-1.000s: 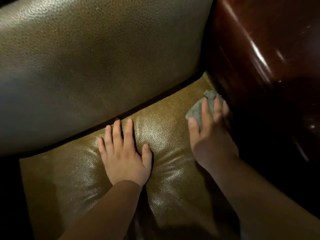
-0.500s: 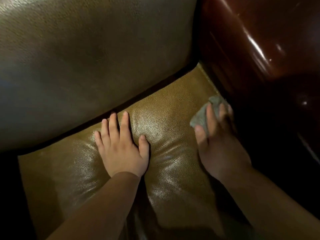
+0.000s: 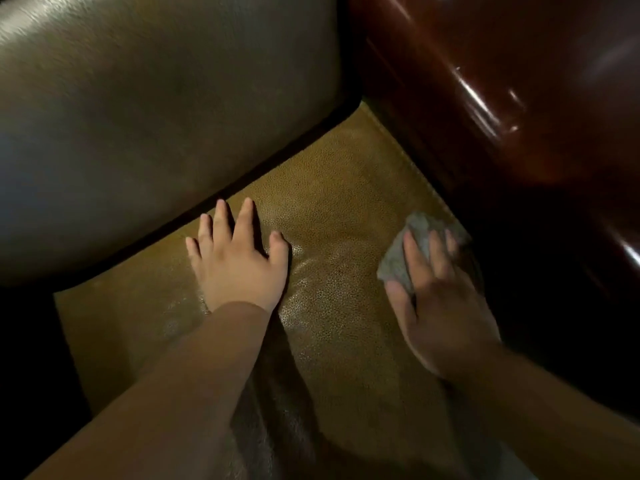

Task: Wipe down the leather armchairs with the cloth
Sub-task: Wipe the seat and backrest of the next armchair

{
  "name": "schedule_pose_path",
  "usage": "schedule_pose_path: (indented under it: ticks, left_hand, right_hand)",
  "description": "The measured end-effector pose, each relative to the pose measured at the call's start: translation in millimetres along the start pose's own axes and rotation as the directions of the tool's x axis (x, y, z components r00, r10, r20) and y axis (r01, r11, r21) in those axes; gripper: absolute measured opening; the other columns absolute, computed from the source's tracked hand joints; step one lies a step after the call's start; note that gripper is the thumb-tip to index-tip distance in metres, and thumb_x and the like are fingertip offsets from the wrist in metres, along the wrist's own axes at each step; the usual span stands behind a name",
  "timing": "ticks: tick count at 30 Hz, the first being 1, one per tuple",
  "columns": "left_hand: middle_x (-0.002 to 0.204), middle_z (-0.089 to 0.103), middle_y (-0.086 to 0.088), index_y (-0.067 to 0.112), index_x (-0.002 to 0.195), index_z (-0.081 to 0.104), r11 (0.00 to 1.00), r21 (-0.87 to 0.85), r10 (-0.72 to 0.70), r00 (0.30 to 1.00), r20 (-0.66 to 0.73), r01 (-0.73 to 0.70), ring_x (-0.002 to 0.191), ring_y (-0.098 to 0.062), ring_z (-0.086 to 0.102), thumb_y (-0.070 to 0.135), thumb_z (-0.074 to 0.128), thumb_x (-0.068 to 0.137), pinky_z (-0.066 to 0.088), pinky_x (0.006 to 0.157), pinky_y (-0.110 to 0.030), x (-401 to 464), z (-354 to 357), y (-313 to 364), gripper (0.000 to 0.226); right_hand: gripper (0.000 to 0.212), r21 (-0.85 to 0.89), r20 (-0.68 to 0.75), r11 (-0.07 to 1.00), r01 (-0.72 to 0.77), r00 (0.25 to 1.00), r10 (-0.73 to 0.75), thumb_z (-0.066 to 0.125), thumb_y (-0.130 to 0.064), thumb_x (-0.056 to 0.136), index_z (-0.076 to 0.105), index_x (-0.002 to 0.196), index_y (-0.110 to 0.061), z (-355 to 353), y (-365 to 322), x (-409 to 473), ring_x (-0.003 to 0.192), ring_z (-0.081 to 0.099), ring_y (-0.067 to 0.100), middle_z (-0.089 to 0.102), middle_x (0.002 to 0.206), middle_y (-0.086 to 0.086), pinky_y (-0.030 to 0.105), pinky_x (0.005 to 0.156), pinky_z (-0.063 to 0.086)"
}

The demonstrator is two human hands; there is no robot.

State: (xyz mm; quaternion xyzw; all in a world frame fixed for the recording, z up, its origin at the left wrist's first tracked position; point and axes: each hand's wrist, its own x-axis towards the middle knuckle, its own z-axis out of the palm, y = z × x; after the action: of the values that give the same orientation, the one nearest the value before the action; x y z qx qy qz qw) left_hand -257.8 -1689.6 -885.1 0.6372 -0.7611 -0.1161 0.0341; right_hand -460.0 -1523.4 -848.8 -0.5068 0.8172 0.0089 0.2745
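Now: grey cloth (image 3: 398, 261) bunched on right side of tan seat cushion (image 3: 339, 202), just beside dark glossy armrest (image 3: 485, 81). Right hand (image 3: 440, 296) pressing down on it, fingers spread over top; thumb maybe curled round near edge, hard to tell through blur. Left hand (image 3: 239, 261) flat, relaxed, bracing on cushion near backrest (image 3: 156, 116), holding nothing. Soft, light, limp stuff: likely to fold and drag under palm. Glossy leather probably slick, yielding. Best kept wadded, held from above with palm pressure.

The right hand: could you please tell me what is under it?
A grey cloth pressed on the seat cushion lies under the right hand. The hand covers most of it.
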Motion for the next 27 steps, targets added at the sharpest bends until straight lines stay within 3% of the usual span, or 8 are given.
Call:
schedule_pose_path:
  ticks: [1,4,9,12,15,19,23,27]
  left_hand:
    - [0.171,0.030,-0.006,0.032,0.160,0.041,1.000,-0.007,0.004,1.000,0.019,-0.004,0.159,-0.032,0.021,0.059,0.036,0.095,0.012,0.129,-0.058,-3.2,-3.3,2.4,0.071]
    - [0.173,0.026,-0.003,0.035,0.161,0.039,0.998,-0.013,0.054,0.997,0.054,-0.054,0.160,-0.030,0.017,0.062,0.035,0.094,0.011,0.130,-0.056,-29.0,-7.8,19.9,0.071]
    - [0.177,0.006,0.001,0.037,0.167,0.021,0.955,0.009,0.291,0.943,0.160,-0.296,0.163,-0.027,-0.005,0.062,0.037,0.098,0.004,0.131,-0.054,-105.8,-6.3,51.1,0.075]
    - [0.177,0.006,0.001,0.036,0.167,0.023,0.951,0.023,0.301,0.940,0.160,-0.309,0.163,-0.029,-0.005,0.058,0.038,0.099,0.005,0.131,-0.055,-118.8,1.9,50.0,0.073]
    - [0.177,0.005,0.001,0.036,0.167,0.021,0.949,0.059,0.298,0.944,0.143,-0.308,0.163,-0.029,-0.004,0.058,0.035,0.098,0.004,0.131,-0.055,-116.9,5.8,46.4,0.074]
    - [0.177,0.010,-0.001,0.034,0.166,0.025,0.947,0.047,0.310,0.944,0.111,-0.317,0.163,-0.030,0.001,0.057,0.036,0.095,0.004,0.130,-0.056,-118.9,14.6,45.9,0.076]
    - [0.178,0.001,0.001,0.035,0.168,0.016,0.939,0.063,0.328,0.934,0.144,-0.339,0.163,-0.025,-0.007,0.055,0.034,0.096,0.000,0.130,-0.055,-118.8,14.7,44.3,0.077]
    - [0.177,0.007,0.000,0.033,0.167,0.021,0.946,0.046,0.315,0.944,0.096,-0.320,0.164,-0.024,-0.002,0.053,0.033,0.099,0.001,0.131,-0.055,-119.7,16.0,47.4,0.072]
  right_hand:
    - [0.098,0.018,-0.006,1.000,0.017,1.000,-0.017,-0.018,-0.076,0.089,0.006,0.168,-0.023,-10.3,-2.3,19.6,0.160,-0.014,0.027,-0.008,0.174,0.011,0.044,0.128,-0.001]
    - [0.074,0.149,-0.049,0.989,0.026,0.999,-0.019,0.005,-0.066,0.104,0.006,0.168,-0.029,-37.7,-12.8,84.3,0.160,-0.011,0.020,-0.009,0.175,0.004,0.035,0.124,-0.007]
    - [0.079,-0.048,-0.112,0.999,0.007,0.994,-0.013,0.001,-0.066,0.099,0.001,0.167,-0.024,-1.1,-3.5,11.4,0.161,-0.005,0.026,-0.002,0.174,0.010,0.042,0.129,-0.002]
    - [0.082,-0.087,-0.041,0.995,-0.052,0.998,0.048,0.008,-0.067,0.096,0.003,0.165,-0.024,21.3,12.6,-60.5,0.160,0.000,0.026,0.003,0.173,0.011,0.046,0.126,0.006]
    - [0.078,-0.019,-0.065,1.000,0.020,0.998,-0.021,0.010,-0.065,0.099,0.014,0.166,-0.025,15.2,26.8,-44.7,0.160,0.005,0.028,0.012,0.173,0.011,0.050,0.129,0.011]
    - [0.074,0.102,-0.109,0.986,-0.135,0.983,0.146,0.006,-0.067,0.102,0.001,0.167,-0.030,1.4,13.2,8.6,0.160,-0.011,0.024,-0.006,0.175,0.007,0.044,0.129,-0.005]
    - [0.074,-0.007,-0.090,0.991,0.132,0.987,-0.132,0.009,-0.066,0.103,0.004,0.167,-0.028,29.7,-15.2,-57.6,0.160,-0.014,0.022,-0.003,0.175,0.006,0.045,0.130,0.000]
    - [0.074,-0.095,0.001,0.956,0.276,0.961,-0.277,0.000,-0.069,0.101,0.009,0.166,-0.032,30.7,41.9,-77.6,0.161,-0.003,0.021,0.006,0.174,0.002,0.044,0.129,0.005]
